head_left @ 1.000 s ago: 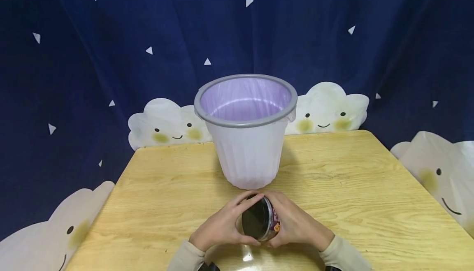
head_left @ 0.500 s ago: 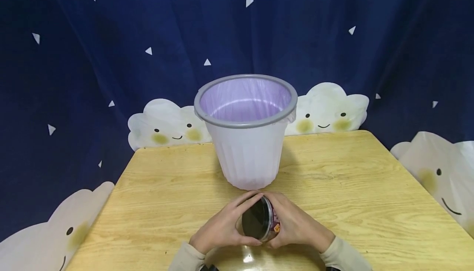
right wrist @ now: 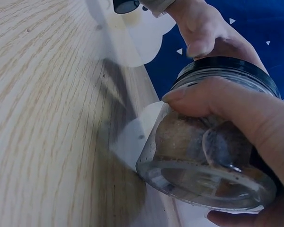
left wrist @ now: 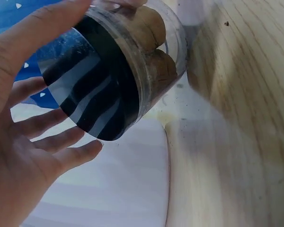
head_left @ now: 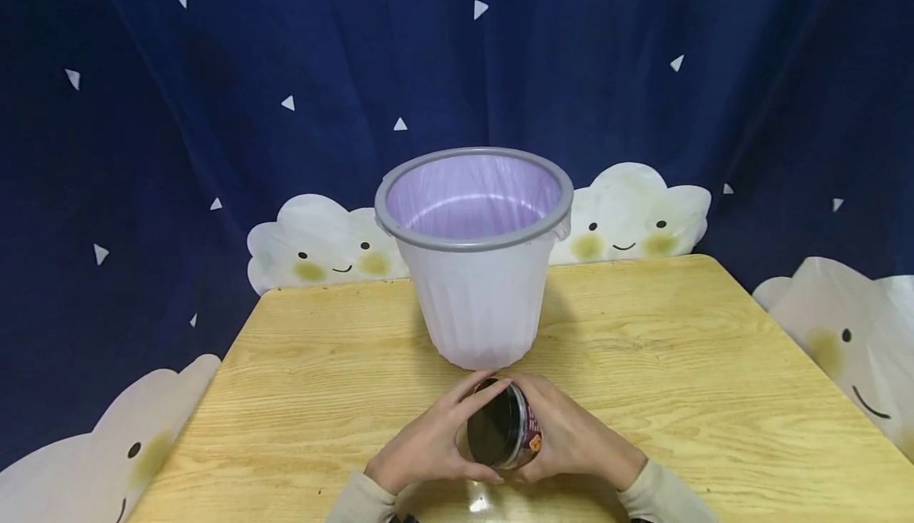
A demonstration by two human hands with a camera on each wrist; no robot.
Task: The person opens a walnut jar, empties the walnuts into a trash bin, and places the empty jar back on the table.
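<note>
A clear jar (right wrist: 180, 137) with a black lid (head_left: 494, 428) is held tilted on its side between both hands, its lid toward the left. Brown, rounded pieces show through its wall in the left wrist view. My right hand (head_left: 581, 440) grips the jar's body, thumb across the near side. My left hand (head_left: 423, 442) curves around the lid, with the thumb on one side and the fingers spread along the other. A purple and orange label shows on the jar in the head view.
Just beyond the hands stands a white bin (head_left: 480, 301) with a grey rim and a purple inside, lined with a thin bag. All this is on a wooden table (head_left: 685, 364). A dark blue curtain (head_left: 343, 47) with smiling clouds hangs behind.
The head view has tilted up slightly, so everything sits a little lower in it. Both hands keep their hold on the jar and lid, with hardly any movement.
</note>
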